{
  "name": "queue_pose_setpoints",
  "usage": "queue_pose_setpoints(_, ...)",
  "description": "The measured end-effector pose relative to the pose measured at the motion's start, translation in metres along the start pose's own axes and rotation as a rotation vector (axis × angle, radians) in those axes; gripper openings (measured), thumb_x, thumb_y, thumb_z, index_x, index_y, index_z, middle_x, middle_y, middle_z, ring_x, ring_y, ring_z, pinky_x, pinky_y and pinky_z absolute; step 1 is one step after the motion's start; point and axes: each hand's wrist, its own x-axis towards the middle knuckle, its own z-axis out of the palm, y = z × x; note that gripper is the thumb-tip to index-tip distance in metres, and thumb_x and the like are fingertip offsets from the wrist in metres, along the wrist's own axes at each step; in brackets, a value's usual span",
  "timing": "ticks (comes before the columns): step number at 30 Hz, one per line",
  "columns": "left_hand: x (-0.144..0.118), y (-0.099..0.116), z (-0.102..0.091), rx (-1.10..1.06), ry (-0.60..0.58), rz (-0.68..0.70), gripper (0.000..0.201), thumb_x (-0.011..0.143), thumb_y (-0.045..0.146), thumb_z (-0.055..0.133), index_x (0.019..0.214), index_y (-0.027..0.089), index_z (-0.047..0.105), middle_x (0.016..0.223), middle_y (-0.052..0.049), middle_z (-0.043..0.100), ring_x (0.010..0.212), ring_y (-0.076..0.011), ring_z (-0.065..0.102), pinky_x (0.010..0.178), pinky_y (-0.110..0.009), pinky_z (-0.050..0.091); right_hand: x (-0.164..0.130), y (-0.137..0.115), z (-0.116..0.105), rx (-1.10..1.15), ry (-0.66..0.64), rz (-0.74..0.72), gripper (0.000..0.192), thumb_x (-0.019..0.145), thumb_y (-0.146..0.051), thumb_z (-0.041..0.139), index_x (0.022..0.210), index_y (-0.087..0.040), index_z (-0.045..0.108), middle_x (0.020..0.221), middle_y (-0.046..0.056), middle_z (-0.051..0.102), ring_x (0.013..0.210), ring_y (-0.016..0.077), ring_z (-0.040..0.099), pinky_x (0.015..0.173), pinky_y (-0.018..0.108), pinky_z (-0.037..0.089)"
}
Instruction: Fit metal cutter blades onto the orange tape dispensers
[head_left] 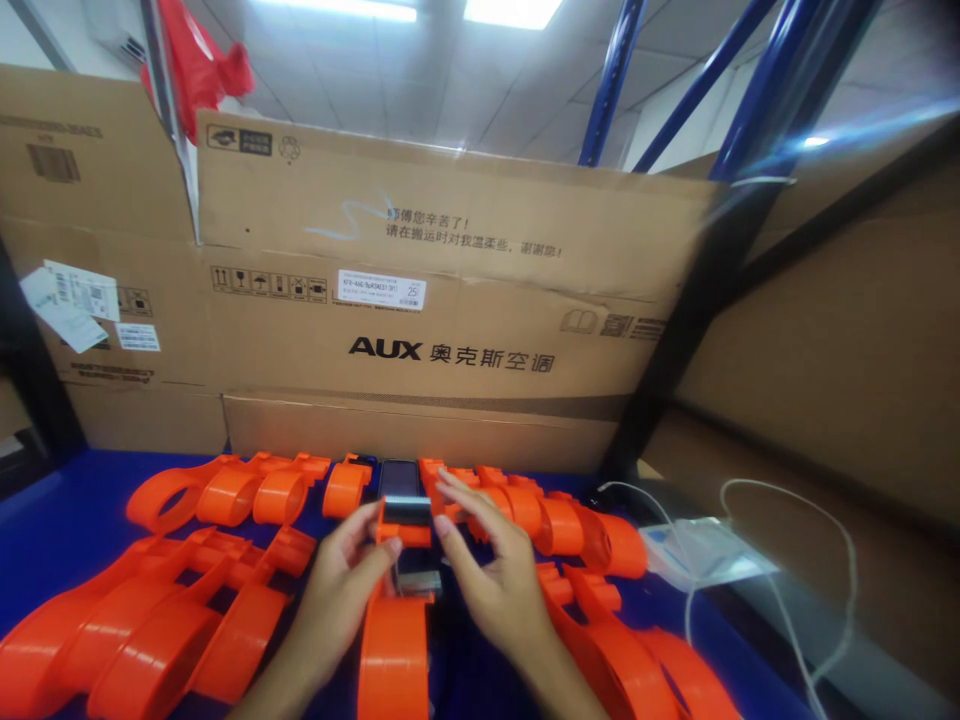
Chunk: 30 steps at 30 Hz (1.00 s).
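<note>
1. Two bare hands are seen; between the thumb and fingers of the left hand (343, 565), an orange piece (409, 536) with a dark strip (407, 510) is pinched, at seven o'clock from the view's centre.
2. The right hand (493, 565) is held open, fingers extended, at the piece's three o'clock; whether it is touched by the thumb cannot be told.
3. At six o'clock, an orange loop (394, 655) is seen; whether it is joined to the piece cannot be told.
4. On the blue worktop (37, 545), more orange loops are lined up at eight to ten o'clock and at three to four.
5. At twelve o'clock, a dark object (399, 478) is backed by printed cardboard (465, 300).
6. A clear packet (712, 555) is crossed by white cable (852, 580) at three o'clock.
</note>
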Motion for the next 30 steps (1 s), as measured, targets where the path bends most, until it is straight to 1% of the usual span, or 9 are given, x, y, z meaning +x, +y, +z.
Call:
queue_pose_setpoints(2,-0.001,0.006,0.003,-0.061,0.037,-0.035,0.038,0.079,0.029,0.077,0.115,0.021,0.071,0.06,0.005,0.062,0.049,-0.0087,0.052,0.049,-0.018,0.043,0.005,0.004,-0.008,-0.096,0.045,0.114,0.022,0.097,-0.034,0.055,0.104,-0.023,0.072,0.1,0.008,0.077,0.093,0.0249,0.072,0.083,0.036,0.054)
queue_pose_setpoints(4,-0.002,0.011,0.005,-0.114,0.067,-0.066,0.036,0.076,0.03,0.079,0.111,0.019,0.072,0.052,0.006,0.057,0.043,-0.0085,0.048,0.044,-0.017,0.039,0.008,0.008,-0.016,-0.303,-0.042,0.223,0.02,0.095,-0.033,0.054,0.09,-0.023,0.071,0.086,0.005,0.077,0.082,0.0245,0.071,0.071,0.033,0.052)
queue_pose_setpoints(7,-0.003,0.013,0.006,-0.142,0.092,-0.076,0.035,0.072,0.03,0.081,0.104,0.018,0.074,0.054,0.006,0.058,0.044,-0.009,0.049,0.044,-0.018,0.04,0.008,0.012,-0.022,-0.632,-0.273,0.342,0.014,0.089,-0.031,0.06,0.085,-0.024,0.071,0.086,0.006,0.076,0.083,0.0264,0.071,0.065,0.032,0.046)
queue_pose_setpoints(10,-0.004,0.011,0.005,-0.142,0.073,-0.078,0.034,0.073,0.03,0.081,0.104,0.02,0.073,0.057,0.006,0.06,0.047,-0.0091,0.05,0.046,-0.018,0.041,0.005,0.014,-0.021,-0.784,-0.411,0.399,0.017,0.084,-0.038,0.066,0.092,-0.024,0.072,0.094,0.009,0.076,0.088,0.0285,0.07,0.067,0.033,0.045)
queue_pose_setpoints(12,-0.005,0.01,0.005,-0.124,0.045,-0.072,0.035,0.076,0.032,0.079,0.108,0.02,0.071,0.056,0.006,0.06,0.047,-0.0092,0.049,0.045,-0.017,0.039,0.002,0.015,-0.019,-0.793,-0.46,0.404,0.023,0.081,-0.041,0.07,0.096,-0.024,0.072,0.097,0.01,0.076,0.091,0.0306,0.07,0.07,0.035,0.045)
queue_pose_setpoints(15,-0.004,0.009,0.003,-0.082,0.04,-0.064,0.035,0.078,0.034,0.077,0.109,0.019,0.071,0.054,0.006,0.06,0.047,-0.0098,0.049,0.046,-0.018,0.039,0.0,0.017,-0.019,-0.763,-0.472,0.386,0.027,0.075,-0.037,0.077,0.097,-0.023,0.072,0.099,0.01,0.076,0.096,0.0333,0.07,0.071,0.036,0.045)
queue_pose_setpoints(18,-0.002,0.008,0.002,-0.062,0.054,-0.082,0.039,0.076,0.035,0.079,0.11,0.018,0.07,0.054,0.006,0.06,0.047,-0.0102,0.048,0.046,-0.019,0.039,-0.002,0.019,-0.019,-0.722,-0.467,0.365,0.023,0.073,-0.028,0.079,0.095,-0.025,0.072,0.09,0.007,0.076,0.089,0.0295,0.071,0.067,0.033,0.043)
queue_pose_setpoints(22,-0.001,0.006,0.001,-0.056,0.059,-0.088,0.042,0.074,0.037,0.08,0.111,0.018,0.07,0.056,0.006,0.061,0.048,-0.0115,0.049,0.047,-0.02,0.039,-0.005,0.021,-0.019,-0.64,-0.459,0.311,0.013,0.077,-0.017,0.074,0.085,-0.027,0.072,0.08,0.002,0.074,0.074,0.0226,0.069,0.059,0.028,0.039)
queue_pose_setpoints(30,-0.001,0.001,-0.001,-0.022,0.057,-0.04,0.04,0.078,0.037,0.077,0.113,0.019,0.069,0.067,0.003,0.065,0.051,-0.0098,0.05,0.049,-0.02,0.04,-0.012,0.024,-0.015,-0.495,-0.476,0.218,0.024,0.067,-0.008,0.073,0.081,-0.028,0.071,0.075,-0.002,0.07,0.068,0.0171,0.065,0.058,0.024,0.037)
